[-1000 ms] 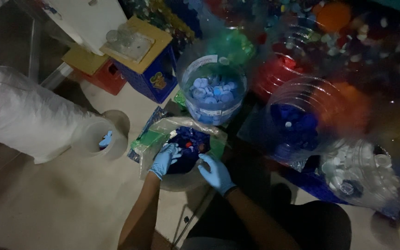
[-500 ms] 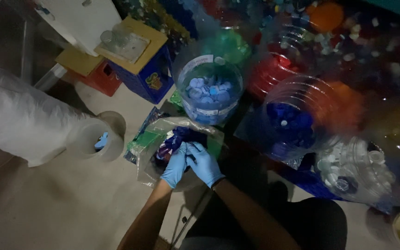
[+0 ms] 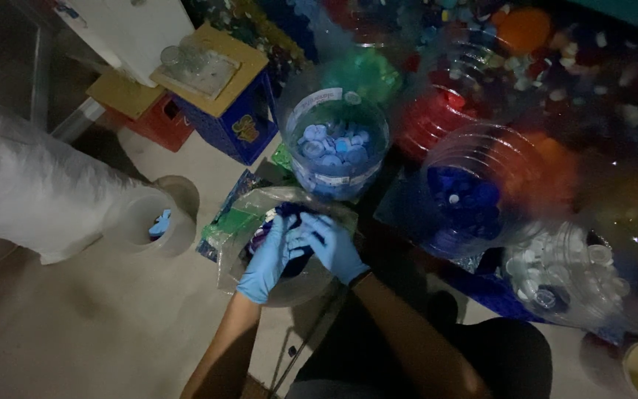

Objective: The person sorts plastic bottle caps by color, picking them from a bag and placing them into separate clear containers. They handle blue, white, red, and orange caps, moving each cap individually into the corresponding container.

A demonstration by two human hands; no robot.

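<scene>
1. Far left on the floor lies a white sack (image 3: 27,188), and just beside it a small clear jar (image 3: 149,222) with one blue cap inside.
2. My left hand (image 3: 267,258) in its blue glove reaches into the clear plastic bag (image 3: 289,244); its fingers curl over the dark caps (image 3: 286,218), though I cannot tell whether they grip any.
3. My right hand (image 3: 334,247) touches the left, fingers bent in the same heap, grip hidden.
4. I judge this the sorting step; next calls for lifting out one cap.
5. Beyond stands a tub of pale blue caps (image 3: 334,148); rightward, a jar of dark blue caps (image 3: 467,203).
</scene>
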